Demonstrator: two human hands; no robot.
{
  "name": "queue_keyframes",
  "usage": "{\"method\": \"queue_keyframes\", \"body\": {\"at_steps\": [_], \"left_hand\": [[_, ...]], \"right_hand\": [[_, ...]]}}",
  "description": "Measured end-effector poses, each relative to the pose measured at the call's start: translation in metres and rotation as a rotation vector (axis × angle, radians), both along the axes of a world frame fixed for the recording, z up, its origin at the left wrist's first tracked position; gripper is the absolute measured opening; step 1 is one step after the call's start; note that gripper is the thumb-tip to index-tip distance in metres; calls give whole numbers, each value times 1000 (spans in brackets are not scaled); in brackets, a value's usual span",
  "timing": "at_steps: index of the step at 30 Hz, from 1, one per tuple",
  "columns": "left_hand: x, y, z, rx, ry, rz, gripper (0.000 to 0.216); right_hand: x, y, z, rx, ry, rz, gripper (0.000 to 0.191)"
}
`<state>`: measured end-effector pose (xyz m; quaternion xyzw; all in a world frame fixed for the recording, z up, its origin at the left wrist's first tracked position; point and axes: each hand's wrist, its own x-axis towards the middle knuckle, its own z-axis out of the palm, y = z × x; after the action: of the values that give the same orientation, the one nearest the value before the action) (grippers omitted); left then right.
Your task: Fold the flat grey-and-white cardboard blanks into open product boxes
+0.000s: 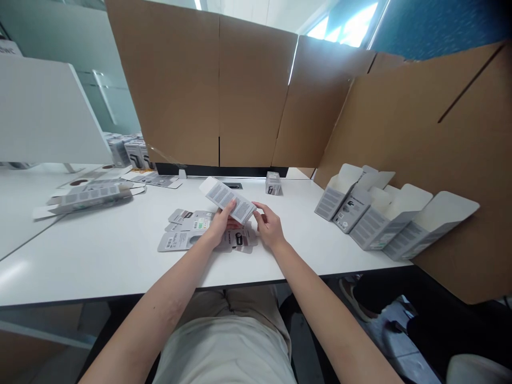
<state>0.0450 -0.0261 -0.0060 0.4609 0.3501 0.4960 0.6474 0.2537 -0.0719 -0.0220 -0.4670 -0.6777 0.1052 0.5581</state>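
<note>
Between my hands is a grey and white printed carton (229,198), tilted above the table, its white flap pointing up and left. My left hand (222,224) grips the carton's side, thumb across the printed face. At its lower right end, the fingers of my right hand (269,224) pinch the edge. Beneath them several flat, unfolded cartons (180,240) lie in a loose pile on the white table (148,272); the carton and my left hand hide part of that pile.
Several opened-up cartons (370,210) stand in a row at the right. Brown cardboard panels (248,96) wall off the back and right. A small closed box (273,184) stands near the back edge. More folded cartons (92,198) lie at left, beside a white panel (44,112).
</note>
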Motion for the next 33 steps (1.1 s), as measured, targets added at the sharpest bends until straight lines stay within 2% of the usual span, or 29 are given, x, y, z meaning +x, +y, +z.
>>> {"method": "queue_keyframes", "body": {"at_steps": [5,20,33], "left_hand": [[0,-1,0,-8,3,-13,82],[0,-3,3,-3,-15,-3,71],[-1,-3,2,0,7,2,75]], "right_hand": [[0,-1,1,-10,-3,5,59],[1,-2,2,-29,-10,4,61],[1,-2,3,-26,-9,4,59]]}}
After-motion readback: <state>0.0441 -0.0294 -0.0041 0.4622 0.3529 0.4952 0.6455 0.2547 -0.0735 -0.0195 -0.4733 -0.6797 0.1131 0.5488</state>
